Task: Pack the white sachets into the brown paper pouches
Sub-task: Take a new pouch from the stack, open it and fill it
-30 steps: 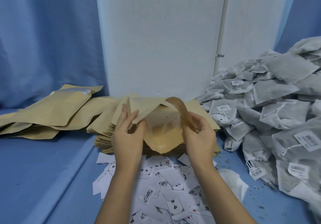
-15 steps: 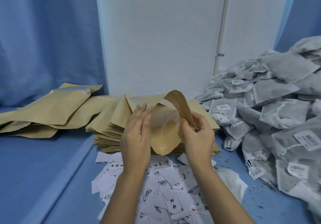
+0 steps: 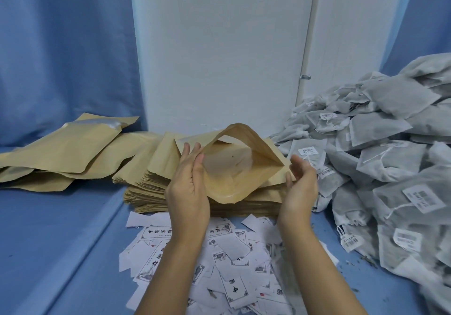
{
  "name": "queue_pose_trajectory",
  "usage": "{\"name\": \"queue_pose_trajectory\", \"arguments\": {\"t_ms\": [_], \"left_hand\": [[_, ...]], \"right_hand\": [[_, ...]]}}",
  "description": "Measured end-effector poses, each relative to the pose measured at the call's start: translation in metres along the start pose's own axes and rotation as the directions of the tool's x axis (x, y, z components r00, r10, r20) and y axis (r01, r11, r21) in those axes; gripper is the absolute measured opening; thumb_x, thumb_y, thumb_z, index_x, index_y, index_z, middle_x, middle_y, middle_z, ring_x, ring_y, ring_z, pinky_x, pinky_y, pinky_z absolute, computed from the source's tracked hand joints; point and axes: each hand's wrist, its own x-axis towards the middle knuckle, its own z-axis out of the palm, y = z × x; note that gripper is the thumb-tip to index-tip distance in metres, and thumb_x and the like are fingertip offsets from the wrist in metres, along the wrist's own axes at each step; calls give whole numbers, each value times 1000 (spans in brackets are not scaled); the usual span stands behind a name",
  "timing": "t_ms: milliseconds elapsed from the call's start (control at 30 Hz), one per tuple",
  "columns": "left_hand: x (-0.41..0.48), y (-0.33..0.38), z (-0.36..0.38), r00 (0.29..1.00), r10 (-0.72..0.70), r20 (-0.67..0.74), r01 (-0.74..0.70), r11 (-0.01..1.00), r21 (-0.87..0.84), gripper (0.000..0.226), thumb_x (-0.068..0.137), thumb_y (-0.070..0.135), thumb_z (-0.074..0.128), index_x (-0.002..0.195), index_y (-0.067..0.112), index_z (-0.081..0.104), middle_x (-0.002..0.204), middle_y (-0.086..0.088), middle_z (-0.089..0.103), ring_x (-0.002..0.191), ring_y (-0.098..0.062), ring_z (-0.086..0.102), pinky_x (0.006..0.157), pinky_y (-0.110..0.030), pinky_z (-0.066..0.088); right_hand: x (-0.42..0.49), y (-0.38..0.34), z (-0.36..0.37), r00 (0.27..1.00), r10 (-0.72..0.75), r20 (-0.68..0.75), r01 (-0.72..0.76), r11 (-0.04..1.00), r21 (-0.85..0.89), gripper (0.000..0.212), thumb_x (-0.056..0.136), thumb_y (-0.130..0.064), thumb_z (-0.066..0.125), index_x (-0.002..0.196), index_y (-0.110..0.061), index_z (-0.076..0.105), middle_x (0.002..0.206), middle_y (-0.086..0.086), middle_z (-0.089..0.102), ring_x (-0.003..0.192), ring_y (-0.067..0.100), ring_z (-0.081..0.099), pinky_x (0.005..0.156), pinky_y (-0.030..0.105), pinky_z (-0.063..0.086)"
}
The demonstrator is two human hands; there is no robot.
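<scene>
I see the left hand (image 3: 188, 187) pinching the left side of one brown paper pouch (image 3: 244, 168), thumb in front and fingers behind. The right hand (image 3: 299, 185) is at the pouch's right corner with its fingers loosely bent. Its thumb touches the paper, but I cannot tell if it really grips. I think the sides are pulled apart to make the mouth wide for a sachet. The pouch sits in the middle, just above the stack of flat pouches (image 3: 146, 187). It is tan, thin, puffed open and has nothing inside. The white sachets (image 3: 390, 158) are piled on the right.
</scene>
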Motion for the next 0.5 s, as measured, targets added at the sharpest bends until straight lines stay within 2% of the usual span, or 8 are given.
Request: {"name": "queue_pose_trajectory", "arguments": {"t_ms": [67,133,200,267,400,500], "left_hand": [[1,-1,4,1000,-29,-1,29,999,-24,28,97,21,46,124,22,54,115,38,42,127,5,38,99,-1,31],[2,-1,10,999,-51,-3,51,997,-53,28,97,20,46,125,21,55,115,38,43,127,3,41,99,-3,31],[1,-1,16,998,-59,-3,58,995,-78,27,98,19,47,122,27,52,114,40,44,127,4,41,98,-2,31],[-1,-1,21,999,-52,-3,52,995,-85,27,98,19,47,123,29,51,114,41,44,127,4,41,97,-1,31],[-4,-4,25,999,-52,4,52,995,-82,26,98,19,47,121,32,52,112,47,43,127,3,42,98,-2,32],[-5,-5,25,999,-47,11,48,996,-75,26,98,22,46,121,31,52,112,48,43,127,3,42,99,-3,31]], "right_hand": [[18,1,-12,998,-22,-65,11,986,-165,29,94,-20,42,115,-23,61,116,-9,59,111,9,54,95,26,42],[35,6,-23,994,-25,-107,-4,963,-270,26,91,-17,47,111,-26,59,125,1,56,113,16,52,101,35,42],[50,12,-32,990,21,-138,-62,950,-305,28,90,-15,49,114,-26,59,130,10,52,119,24,50,104,40,41],[60,16,-38,992,72,-108,-101,950,-295,34,88,-18,50,120,-28,57,132,12,50,121,26,48,105,42,40],[77,17,-43,997,69,30,-56,949,-311,41,88,-20,49,126,-34,54,126,2,58,112,17,55,89,29,42],[91,14,-42,995,93,40,-76,946,-315,42,91,-15,46,131,-24,53,117,2,57,103,15,53,85,28,46]]}}
